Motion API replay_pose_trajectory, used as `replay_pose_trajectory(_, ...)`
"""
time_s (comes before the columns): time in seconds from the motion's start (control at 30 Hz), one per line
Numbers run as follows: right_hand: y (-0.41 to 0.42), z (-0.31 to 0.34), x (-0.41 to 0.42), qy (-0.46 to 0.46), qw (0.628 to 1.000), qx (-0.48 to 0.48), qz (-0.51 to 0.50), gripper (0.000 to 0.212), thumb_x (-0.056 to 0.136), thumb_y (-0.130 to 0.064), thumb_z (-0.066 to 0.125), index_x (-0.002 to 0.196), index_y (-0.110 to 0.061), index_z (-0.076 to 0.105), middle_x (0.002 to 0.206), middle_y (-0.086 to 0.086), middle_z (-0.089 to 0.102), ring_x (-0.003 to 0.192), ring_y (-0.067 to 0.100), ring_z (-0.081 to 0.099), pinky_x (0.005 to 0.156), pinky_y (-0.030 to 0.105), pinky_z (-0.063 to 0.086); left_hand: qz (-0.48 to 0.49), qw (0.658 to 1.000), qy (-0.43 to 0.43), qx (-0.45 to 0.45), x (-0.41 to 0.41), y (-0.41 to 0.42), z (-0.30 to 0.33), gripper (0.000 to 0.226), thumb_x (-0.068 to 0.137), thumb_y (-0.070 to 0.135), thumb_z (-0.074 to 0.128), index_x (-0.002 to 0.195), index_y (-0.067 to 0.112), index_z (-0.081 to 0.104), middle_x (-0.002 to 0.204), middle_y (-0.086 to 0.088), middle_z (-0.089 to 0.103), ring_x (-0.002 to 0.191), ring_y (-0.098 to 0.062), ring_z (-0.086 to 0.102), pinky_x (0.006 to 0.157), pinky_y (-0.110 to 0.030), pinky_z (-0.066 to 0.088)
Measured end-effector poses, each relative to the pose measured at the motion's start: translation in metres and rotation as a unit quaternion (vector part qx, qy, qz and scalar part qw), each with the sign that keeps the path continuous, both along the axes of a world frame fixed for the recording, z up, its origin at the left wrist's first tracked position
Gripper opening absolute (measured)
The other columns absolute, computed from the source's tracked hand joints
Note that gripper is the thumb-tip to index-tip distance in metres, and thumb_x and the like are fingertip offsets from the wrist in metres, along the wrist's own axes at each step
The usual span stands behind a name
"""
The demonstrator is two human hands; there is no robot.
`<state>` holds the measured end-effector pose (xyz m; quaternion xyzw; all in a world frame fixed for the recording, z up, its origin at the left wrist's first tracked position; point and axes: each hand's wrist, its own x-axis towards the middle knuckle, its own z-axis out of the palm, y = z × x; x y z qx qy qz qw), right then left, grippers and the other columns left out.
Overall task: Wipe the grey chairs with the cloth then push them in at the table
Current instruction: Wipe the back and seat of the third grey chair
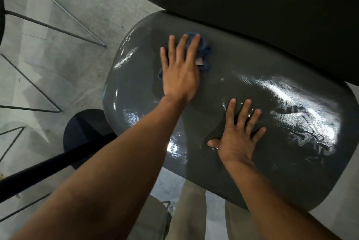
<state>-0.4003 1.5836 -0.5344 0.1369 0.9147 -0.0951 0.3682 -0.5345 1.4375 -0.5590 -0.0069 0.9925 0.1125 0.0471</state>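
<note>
Concrete floor (81, 6) underneath, grey chair seat (242, 92) mid-wipe: left hand (179, 69) presses blue cloth (204, 49) flat, right hand (238, 137) braces, fingers spread. Shiny right side probably needs wiping next.

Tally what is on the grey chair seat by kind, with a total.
Hands pressed flat on the grey chair seat: 2, left hand and right hand
Blue cloth under the left hand: 1
Total: 3

Dim, glare on wet seat (291, 92)
</note>
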Motion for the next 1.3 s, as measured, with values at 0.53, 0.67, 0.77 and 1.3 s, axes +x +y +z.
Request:
replay_pose_trajectory(0.53, 0.001, 0.002, -0.002, -0.011, 1.000, -0.011, -0.008, 0.145, 0.072, -0.049, 0.085, 0.151, -0.031, -0.035, 0.158, 0.008, -0.042, 0.148, 0.041, -0.031, 0.119, 0.070, 0.002, -0.022, 0.999, -0.001, -0.034, 0.012, -0.065, 0.006, 0.052, 0.101, 0.028, 0.045, 0.152, 0.022, 0.044, 0.162, -0.012, 0.035, 0.157, -0.040, 0.010, 0.127, -0.056, 0.006)
replay_pose_trajectory(0.67, 0.001, 0.001, -0.001, -0.001, 1.000, -0.010, -0.010, 0.145, 0.071, -0.049, 0.085, 0.151, -0.031, -0.034, 0.159, 0.008, -0.041, 0.148, 0.040, -0.030, 0.119, 0.070, 0.002, 0.002, 1.000, 0.003, -0.002, -0.002, -0.005, -0.001, 0.056, 0.095, 0.022, 0.040, 0.149, 0.020, 0.048, 0.162, -0.014, 0.036, 0.155, -0.043, 0.015, 0.126, -0.057, 0.011)
replay_pose_trajectory(0.77, 0.001, 0.001, -0.001, -0.001, 1.000, -0.006, -0.006, 0.144, 0.071, -0.050, 0.085, 0.152, -0.031, -0.033, 0.159, 0.009, -0.041, 0.148, 0.040, -0.030, 0.119, 0.069, 0.001, -0.088, 0.996, -0.002, 0.019, 0.019, 0.038, -0.010, 0.055, 0.094, 0.019, 0.046, 0.149, 0.022, 0.050, 0.162, -0.012, 0.037, 0.154, -0.043, 0.018, 0.126, -0.057, 0.014)
replay_pose_trajectory(1.3, 0.003, -0.002, 0.002, 0.024, 0.999, -0.020, -0.027, 0.143, 0.072, -0.043, 0.086, 0.153, -0.031, -0.031, 0.159, 0.007, -0.041, 0.147, 0.040, -0.032, 0.118, 0.070, -0.002, 0.081, 0.997, 0.012, -0.011, -0.018, -0.066, 0.006, 0.058, 0.092, 0.017, 0.049, 0.149, 0.017, 0.047, 0.160, -0.018, 0.035, 0.153, -0.049, 0.013, 0.124, -0.062, 0.011)
